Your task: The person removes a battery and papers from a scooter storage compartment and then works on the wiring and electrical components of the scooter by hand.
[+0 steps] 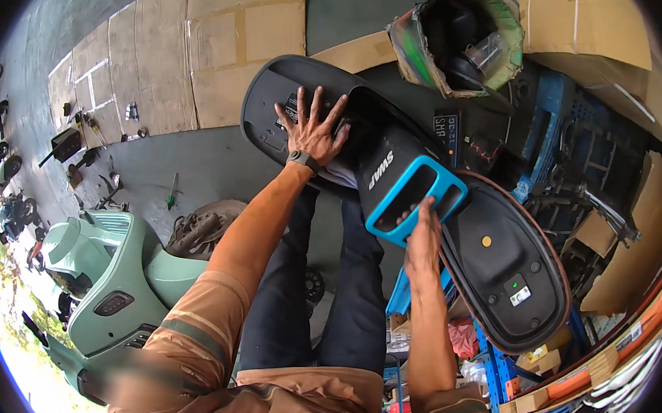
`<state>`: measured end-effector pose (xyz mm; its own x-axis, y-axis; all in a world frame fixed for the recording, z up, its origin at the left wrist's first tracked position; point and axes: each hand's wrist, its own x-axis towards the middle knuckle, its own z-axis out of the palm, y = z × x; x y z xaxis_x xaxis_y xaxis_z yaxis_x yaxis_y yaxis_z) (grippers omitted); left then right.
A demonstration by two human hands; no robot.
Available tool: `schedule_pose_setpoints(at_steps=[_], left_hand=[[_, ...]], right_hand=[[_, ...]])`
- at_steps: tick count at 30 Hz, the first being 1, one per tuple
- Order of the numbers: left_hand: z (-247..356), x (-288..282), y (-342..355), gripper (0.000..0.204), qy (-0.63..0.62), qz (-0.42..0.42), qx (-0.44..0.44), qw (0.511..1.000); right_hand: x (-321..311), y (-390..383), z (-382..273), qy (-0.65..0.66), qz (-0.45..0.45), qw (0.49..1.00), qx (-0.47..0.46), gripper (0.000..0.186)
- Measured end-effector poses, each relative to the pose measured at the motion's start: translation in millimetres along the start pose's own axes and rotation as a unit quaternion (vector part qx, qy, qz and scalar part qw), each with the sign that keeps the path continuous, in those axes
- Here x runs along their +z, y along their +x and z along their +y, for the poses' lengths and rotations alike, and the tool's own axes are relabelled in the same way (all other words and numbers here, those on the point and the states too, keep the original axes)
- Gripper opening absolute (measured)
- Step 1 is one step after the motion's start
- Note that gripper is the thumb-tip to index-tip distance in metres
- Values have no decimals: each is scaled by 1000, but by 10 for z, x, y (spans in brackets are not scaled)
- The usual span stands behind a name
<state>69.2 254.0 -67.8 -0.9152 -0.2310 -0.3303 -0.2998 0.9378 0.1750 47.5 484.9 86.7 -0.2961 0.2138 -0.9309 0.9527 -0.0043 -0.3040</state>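
Observation:
My left hand is open, fingers spread over the upper part of a long black plastic housing, with a watch on that wrist. My right hand grips a bright blue handle frame on a black box-shaped unit that lies across the housing's right part, with white lettering on its face. Right of and below it lies an oval black panel with a brown rim, a yellow disc and small stickers, its underside showing. My legs in dark trousers are below the housing.
A mint-green scooter body stands at lower left. Cardboard sheets with loose parts lie at upper left, near a screwdriver. A battered bin is at the top. A blue pallet, shelving and orange bars crowd the right.

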Motion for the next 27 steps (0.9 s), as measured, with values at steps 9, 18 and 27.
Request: schedule_pose_setpoints(at_steps=[9,18,27], left_hand=[[16,-104,12,60,18,-62,0,998],[-91,-69,75,87,22,-149,-7,989],[-34,117,78,90,77,-114,10,990]], right_hand=[[-946,-1976,21,-114,-7,990,-88,44],[-1020,-2026,928,-222,17,974,-46,54],[-1135,-1195,2208,-126,15,991,46,55]])
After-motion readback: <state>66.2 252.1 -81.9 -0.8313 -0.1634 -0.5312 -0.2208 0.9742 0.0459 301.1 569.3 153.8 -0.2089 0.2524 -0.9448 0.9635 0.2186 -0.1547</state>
